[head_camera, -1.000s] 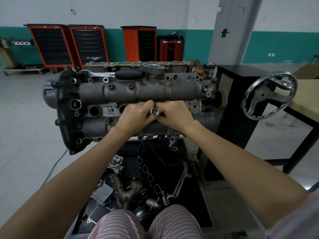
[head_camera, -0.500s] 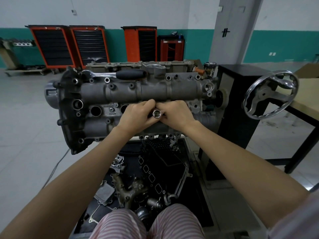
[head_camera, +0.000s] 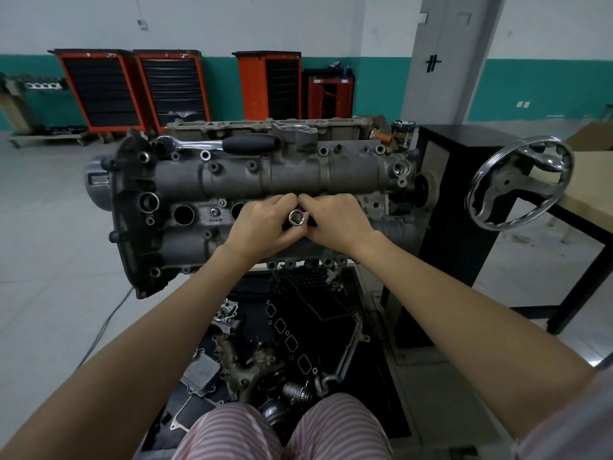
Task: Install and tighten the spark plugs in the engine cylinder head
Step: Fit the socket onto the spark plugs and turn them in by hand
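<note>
Cylinder head (head_camera: 265, 180), socket (head_camera: 294, 217) — gripped by left hand (head_camera: 262, 224), right hand (head_camera: 335, 224)

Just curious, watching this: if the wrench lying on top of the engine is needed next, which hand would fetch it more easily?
Probably the left hand: the wrench lies up on its side. The right hand would have to cross over.

Background is a workshop with a teal stripe along the wall. Upper left has two orange tool cabinets (head_camera: 132, 88) side by side, another orange cabinet (head_camera: 270, 84) near top centre with a smaller red one (head_camera: 330, 96) right beside it. A chrome handwheel (head_camera: 519, 182) sits at right in front of a black stand (head_camera: 461, 194). Bottom centre, a black tray (head_camera: 374, 327) holds loose parts and gaskets.
</note>
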The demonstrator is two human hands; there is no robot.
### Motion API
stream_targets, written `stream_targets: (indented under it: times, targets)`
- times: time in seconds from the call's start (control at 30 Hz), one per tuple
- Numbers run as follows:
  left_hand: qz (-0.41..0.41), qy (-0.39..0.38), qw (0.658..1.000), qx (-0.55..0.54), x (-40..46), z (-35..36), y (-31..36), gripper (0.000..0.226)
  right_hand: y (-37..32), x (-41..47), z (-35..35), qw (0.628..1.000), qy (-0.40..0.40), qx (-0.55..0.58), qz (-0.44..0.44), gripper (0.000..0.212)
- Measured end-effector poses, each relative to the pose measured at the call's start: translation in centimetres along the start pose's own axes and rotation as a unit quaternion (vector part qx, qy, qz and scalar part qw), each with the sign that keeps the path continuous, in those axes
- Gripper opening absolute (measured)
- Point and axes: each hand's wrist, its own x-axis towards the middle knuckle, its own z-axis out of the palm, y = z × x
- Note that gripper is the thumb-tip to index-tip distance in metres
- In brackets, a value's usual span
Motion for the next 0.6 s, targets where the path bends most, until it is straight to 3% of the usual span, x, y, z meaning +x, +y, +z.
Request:
stream_targets:
  times: [0.1, 0.3, 0.6]
  targets:
    - [0.007, 0.006, 1.000, 0.012, -0.04, 0.11, -0.02, 0.029, -0.16, -0.09, -0.37, 1.000, 0.021, 0.021, -0.008, 0.012]
    - [0.023, 0.010, 0.999, 0.036, -0.16, 0.19, -0.28, 0.032, -0.43, -0.28, -0.60, 0.998, 0.058, 0.026, -0.013, 0.024]
    - [0.013, -0.009, 1.000, -0.024, -0.20, -0.31, 0.51, 0.020, 0.15, 0.09, 0.29, 1.000, -0.017, -0.021, 0.013, 0.027]
